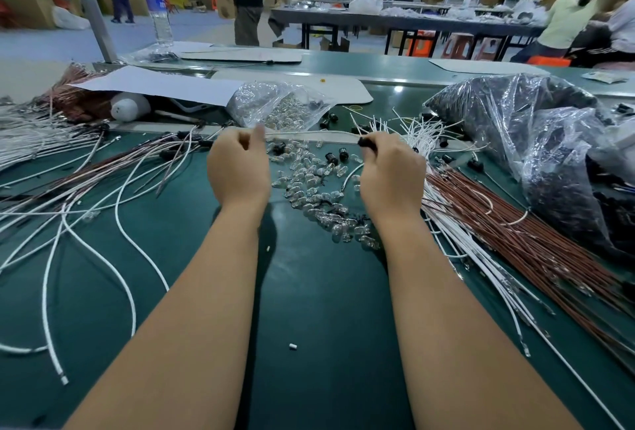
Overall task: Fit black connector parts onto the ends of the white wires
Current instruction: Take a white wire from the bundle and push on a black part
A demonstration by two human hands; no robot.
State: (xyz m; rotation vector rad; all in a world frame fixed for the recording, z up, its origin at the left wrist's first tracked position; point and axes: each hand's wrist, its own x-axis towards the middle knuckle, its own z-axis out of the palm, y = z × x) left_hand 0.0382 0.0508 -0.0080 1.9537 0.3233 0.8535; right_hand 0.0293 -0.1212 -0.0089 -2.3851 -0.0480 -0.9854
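Both hands raised over green surface (309, 309), forearms reaching in from bottom edge. Left hand (238, 165): grip narrow, thumb and fingers pinched on white wire (309, 134) near its left end. Wire stretched roughly level between the two hands, above the surface. Right hand (390, 168): grip closed round black connector (364, 142), which protrudes from the fingertips on the side facing the left hand. Connector sits at the right end of the stretched wire, touching it; whether seated over the wire end, cannot tell. Loose clear bulbs (316, 185) scattered on surface below and between the hands, a few spare black connector parts (338, 155) among them. Spread of white wires (68, 223) lying left of left forearm, some with reddish-brown strands mixed in. Bundle of white wire ends (405, 130) fanned just beyond right hand. Brown wire bundle (515, 234) lying right of right forearm, running toward lower right. Large clear bag of black parts (532, 141) at far right. Smaller clear bag of bulbs (275, 106) beyond the hands, partly under a white sheet (154, 86). Water bottle (158, 7) standing at far edge, beside a grey post (91, 7). Other people and tables in blurred background.
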